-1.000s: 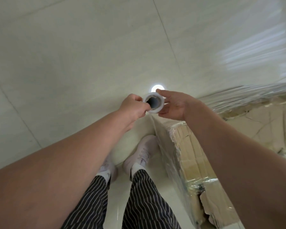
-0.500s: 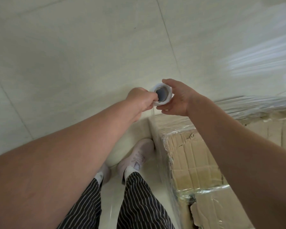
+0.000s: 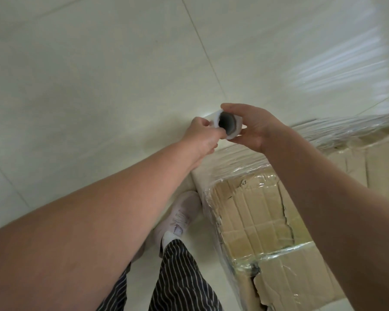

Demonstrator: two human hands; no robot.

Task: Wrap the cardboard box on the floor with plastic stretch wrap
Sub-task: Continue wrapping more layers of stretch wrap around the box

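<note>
Two hands hold roll (image 3: 228, 126): left hand (image 3: 203, 134) pinches its rim, right hand (image 3: 255, 129) curls round it | advice: pull film (image 3: 241, 161) taut, overlap bands on box (image 3: 263, 221), roll level.

Reaches forward with both bare forearms, nearly straight. Pinches the left edge of the white, hollow-cored roll of plastic stretch wrap (image 3: 228, 124) with the curled left hand (image 3: 202, 133); clasps its right side with the right hand (image 3: 254, 126), fingers arched over the top.

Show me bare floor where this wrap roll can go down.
Bare tiled floor spreads left of the cardboard box and beyond the wrap roll. Crowded: the strip between box and shoe, and the right, where film stretches toward the box.
</note>
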